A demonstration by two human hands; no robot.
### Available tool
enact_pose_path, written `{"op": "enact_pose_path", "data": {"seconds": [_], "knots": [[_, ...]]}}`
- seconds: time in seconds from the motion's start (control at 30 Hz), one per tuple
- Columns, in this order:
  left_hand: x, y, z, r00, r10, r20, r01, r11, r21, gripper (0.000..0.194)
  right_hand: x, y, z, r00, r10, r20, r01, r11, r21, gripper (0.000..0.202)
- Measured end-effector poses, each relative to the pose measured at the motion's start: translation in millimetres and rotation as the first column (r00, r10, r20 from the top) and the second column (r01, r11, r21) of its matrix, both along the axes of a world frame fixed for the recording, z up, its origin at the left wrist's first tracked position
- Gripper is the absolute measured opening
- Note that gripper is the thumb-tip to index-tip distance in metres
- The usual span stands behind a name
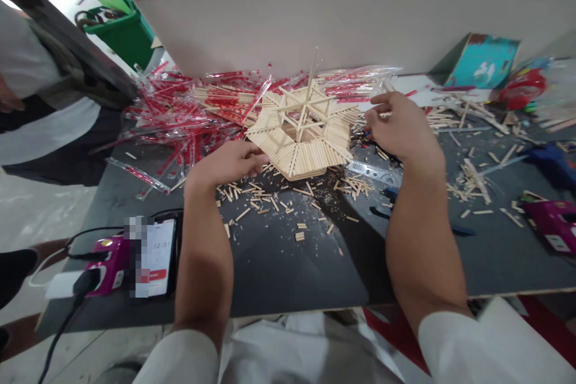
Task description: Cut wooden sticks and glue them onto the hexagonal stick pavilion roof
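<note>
A star-shaped model built of thin wooden sticks (310, 153) is in the middle of the table, with an open lattice at its centre and one long stick rising from it. My left hand (227, 163) is at the model's left front edge, its thumb and fingers closed on the rim. To the right of the model is my right hand (398, 126), held apart from it with the thumb and fingers spread and nothing visible between them. Short cut stick pieces (261, 195) lie scattered in front of the model.
Red-and-clear plastic wrappers (180, 114) pile up behind and left. A metal ruler (375, 173) lies beside my right forearm. A phone (157, 258) and a purple power strip (108, 261) with cables sit front left. Another purple power strip (551, 225) is at right. A person (45, 84) stands at left.
</note>
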State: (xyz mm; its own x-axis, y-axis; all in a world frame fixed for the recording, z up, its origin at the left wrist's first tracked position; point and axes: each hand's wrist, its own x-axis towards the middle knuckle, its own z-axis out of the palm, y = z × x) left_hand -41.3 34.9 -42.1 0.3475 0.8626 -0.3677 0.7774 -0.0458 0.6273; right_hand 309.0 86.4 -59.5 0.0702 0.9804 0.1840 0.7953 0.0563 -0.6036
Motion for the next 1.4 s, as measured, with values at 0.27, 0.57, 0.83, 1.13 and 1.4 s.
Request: {"op": "enact_pose_path", "data": {"seconds": [0.27,0.57,0.83,1.13,1.4], "knots": [[-1.9,3.0,-5.1,0.964,0.207,0.166,-0.185,0.973,-0.138,0.039,-12.8,11.7,-15.4,0.964,0.062,-0.258,-0.102,0.984,-0.144,0.052],[0.0,4.3,-5.5,0.957,0.244,0.159,-0.225,0.966,-0.13,0.027,-23.7,14.7,-16.7,0.929,0.066,-0.365,-0.136,0.976,-0.17,0.046],[-3.9,0.1,3.0,0.952,0.146,-0.268,-0.147,0.989,0.018,0.026,-28.9,9.8,-7.8,0.959,0.049,-0.281,-0.101,0.979,-0.177,0.046],[-5.4,2.7,-2.8,0.984,0.164,-0.073,-0.163,0.987,0.009,0.028,-15.8,7.0,-1.8,0.997,0.012,-0.081,-0.011,1.0,0.01,0.039],[-5.3,0.0,-2.5,0.988,0.133,0.075,-0.126,0.987,-0.099,0.035,-12.2,-16.5,32.0,0.888,0.235,-0.396,-0.363,0.887,-0.287,0.041]]}}
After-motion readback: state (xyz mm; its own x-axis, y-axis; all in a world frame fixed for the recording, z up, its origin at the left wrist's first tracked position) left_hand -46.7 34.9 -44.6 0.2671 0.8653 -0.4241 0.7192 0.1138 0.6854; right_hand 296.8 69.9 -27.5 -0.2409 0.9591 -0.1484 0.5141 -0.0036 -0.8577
